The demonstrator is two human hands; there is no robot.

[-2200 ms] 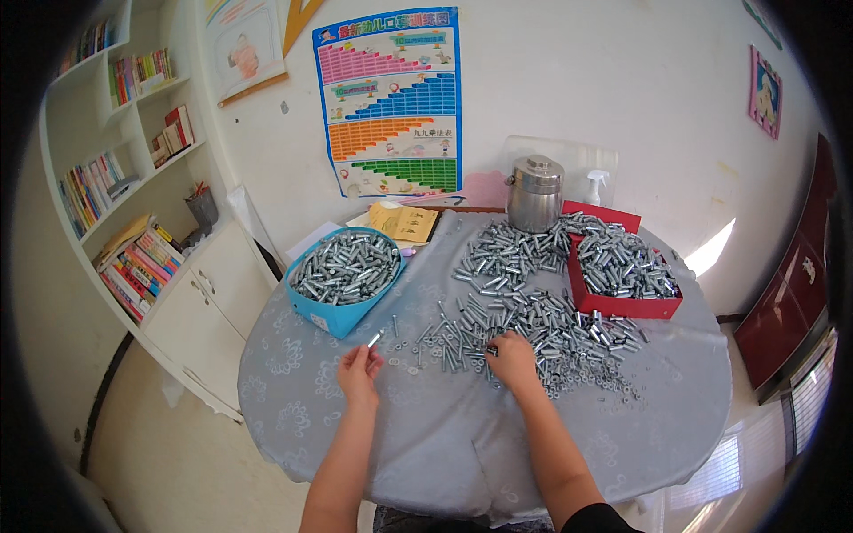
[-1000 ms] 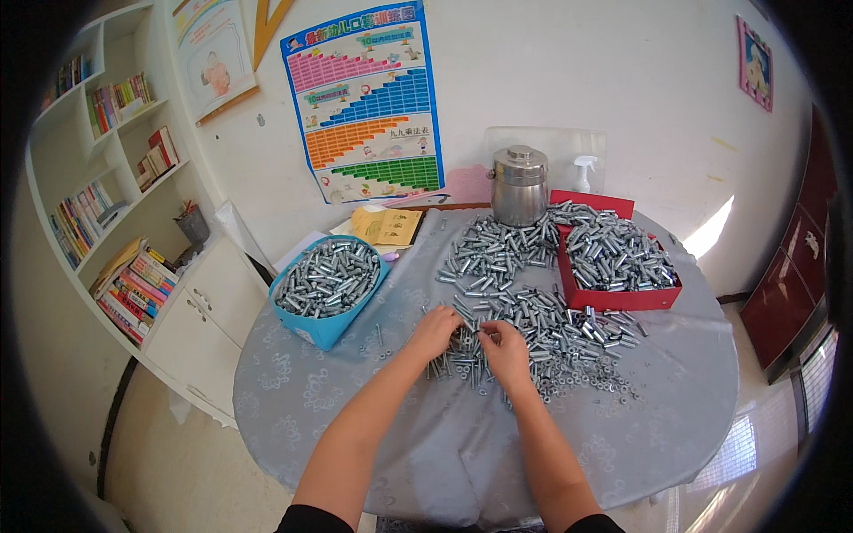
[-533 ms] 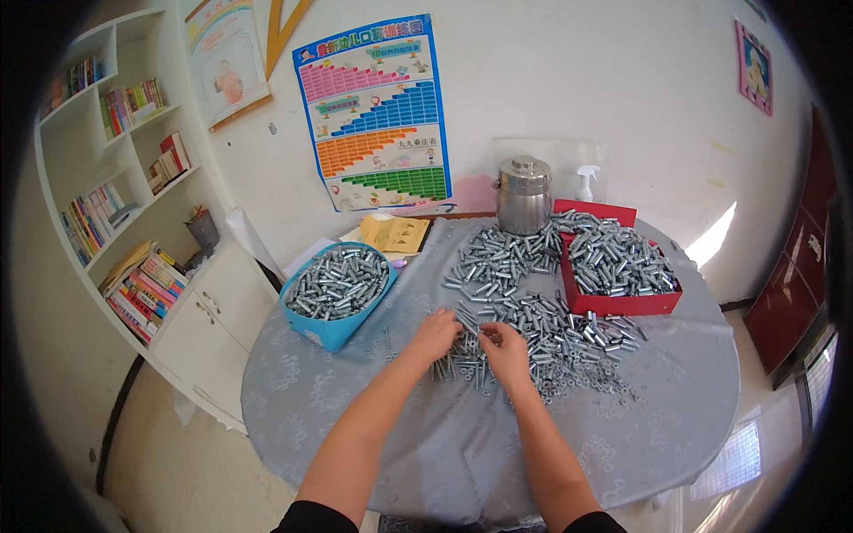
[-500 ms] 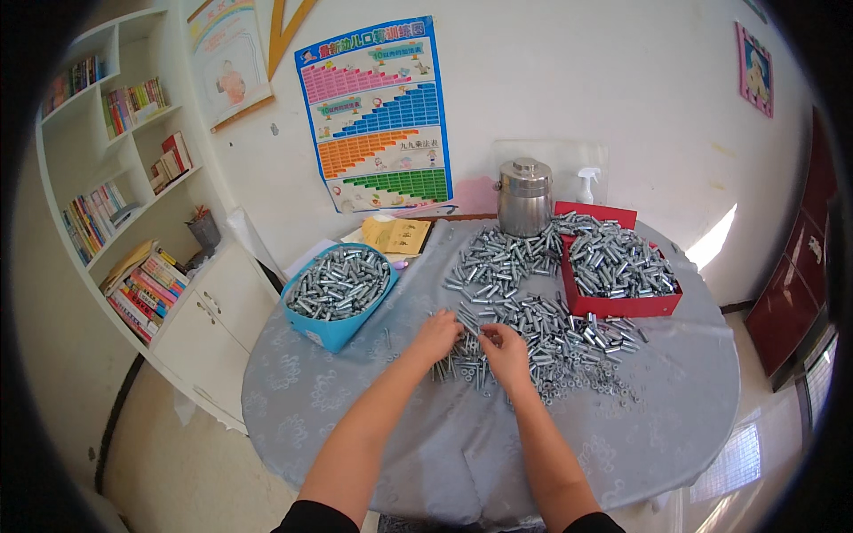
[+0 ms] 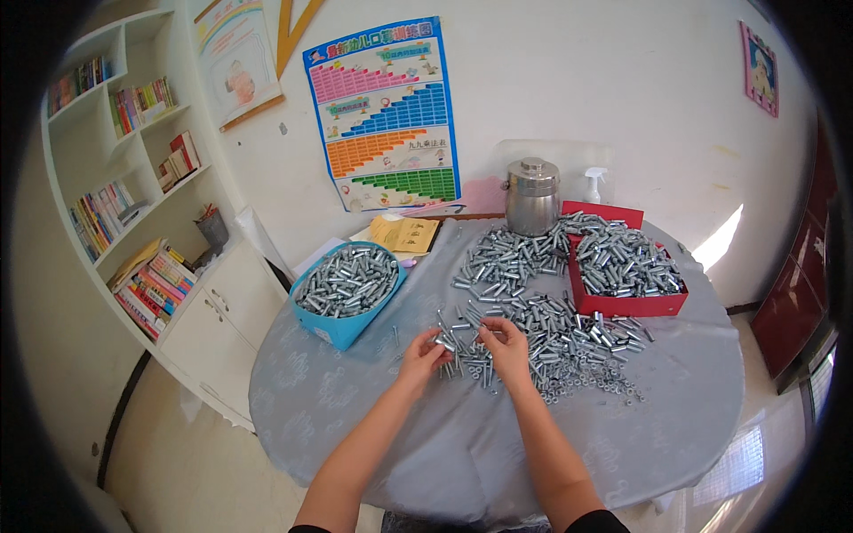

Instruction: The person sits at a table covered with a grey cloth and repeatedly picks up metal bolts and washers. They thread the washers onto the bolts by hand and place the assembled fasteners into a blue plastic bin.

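My left hand (image 5: 421, 360) is closed, with a silvery metal bolt (image 5: 445, 343) between thumb and fingers, at the left edge of a loose pile. Just right of it, my right hand (image 5: 506, 354) makes a pinch over long thin bolts; whatever is at its fingertips is too small to tell. Thin bolts (image 5: 451, 365) lie between and below the hands. Beyond my right hand spreads a heap of metal sleeves (image 5: 555, 324), with small nuts (image 5: 591, 377) scattered along its near side.
A blue bin (image 5: 336, 332) heaped with metal parts stands left on the grey-clothed round table (image 5: 355, 391). At the right is a red box (image 5: 631, 306), also full. A steel canister (image 5: 533, 200), spray bottle (image 5: 593, 185) and yellow paper (image 5: 404, 234) are at the back.
My left hand has drawn back slightly from the bolts and turned, now showing a bolt in its fingers. My right hand stays almost in place, pinching. The whole view has shifted slightly.
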